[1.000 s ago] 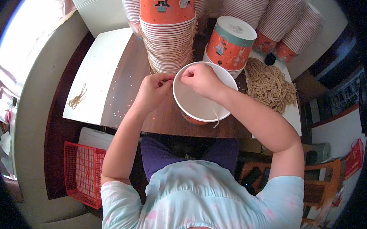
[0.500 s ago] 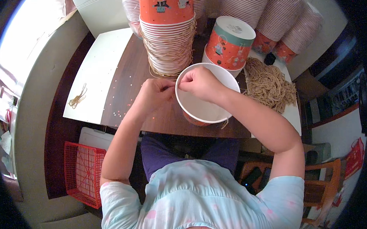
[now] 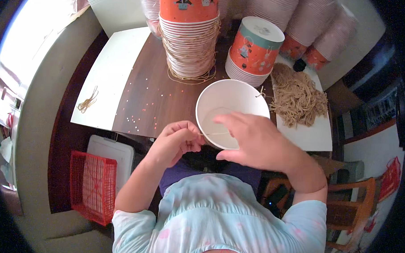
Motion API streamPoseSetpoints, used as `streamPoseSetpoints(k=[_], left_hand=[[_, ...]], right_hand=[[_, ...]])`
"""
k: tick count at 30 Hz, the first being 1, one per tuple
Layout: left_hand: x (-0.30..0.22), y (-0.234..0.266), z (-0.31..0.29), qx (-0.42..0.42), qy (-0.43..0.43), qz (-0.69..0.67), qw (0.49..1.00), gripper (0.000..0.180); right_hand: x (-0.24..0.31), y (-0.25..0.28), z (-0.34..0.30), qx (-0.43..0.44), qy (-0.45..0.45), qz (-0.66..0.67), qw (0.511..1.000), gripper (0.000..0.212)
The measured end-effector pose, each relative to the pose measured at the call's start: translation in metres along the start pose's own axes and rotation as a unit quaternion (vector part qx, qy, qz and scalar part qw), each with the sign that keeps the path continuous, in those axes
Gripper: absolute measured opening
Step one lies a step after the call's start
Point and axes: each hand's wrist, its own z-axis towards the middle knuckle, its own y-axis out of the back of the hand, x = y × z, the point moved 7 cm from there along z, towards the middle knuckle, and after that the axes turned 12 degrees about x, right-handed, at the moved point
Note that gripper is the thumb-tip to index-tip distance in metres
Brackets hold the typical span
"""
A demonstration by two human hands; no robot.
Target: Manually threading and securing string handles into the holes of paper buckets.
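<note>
A white-lined paper bucket (image 3: 230, 92) sits at the front of the table, its mouth tipped toward me. At its near left rim my left hand (image 3: 178, 143) is closed, pinching a thin cord (image 3: 214, 134) that runs across the inside of the bucket. Over the near right rim hovers my right hand (image 3: 258, 138), slightly blurred, with thumb and fingers spread and nothing seen in it. A knotted end of cord (image 3: 260, 94) sticks out at the bucket's right rim. The outer wall is mostly hidden.
Behind stands a tall stack of orange buckets (image 3: 189, 11) hung with cords. Right of it is a shorter upside-down stack (image 3: 257, 48). A heap of tan cords (image 3: 299, 98) lies at right, a few cords (image 3: 88, 101) at left. A red basket (image 3: 95, 188) is below left.
The bucket has turned, bringing its knotted cord from the near right to the far right rim. Both hands came nearer to me; the right one left the left rim and opened.
</note>
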Motion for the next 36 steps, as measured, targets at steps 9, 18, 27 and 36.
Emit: streamPoseSetpoints(k=[9, 18, 27, 36], left_hand=[[0.018, -0.026, -0.017, 0.041, -0.161, -0.099, 0.981, 0.009], [-0.012, -0.037, -0.037, -0.090, -0.325, 0.227, 0.914, 0.005], [-0.019, -0.039, 0.000, 0.020, -0.173, 0.111, 0.979, 0.013], [-0.016, -0.047, -0.013, 0.022, -0.163, 0.270, 0.949, 0.010]], right_hand=[[0.008, -0.025, -0.015, -0.227, 0.064, -0.118, 0.965, 0.022], [0.019, -0.035, -0.038, -0.234, 0.156, -0.118, 0.953, 0.023], [0.020, 0.013, -0.016, -0.083, 0.190, 0.000, 0.978, 0.019], [0.015, 0.022, 0.035, -0.011, 0.193, 0.104, 0.976, 0.015]])
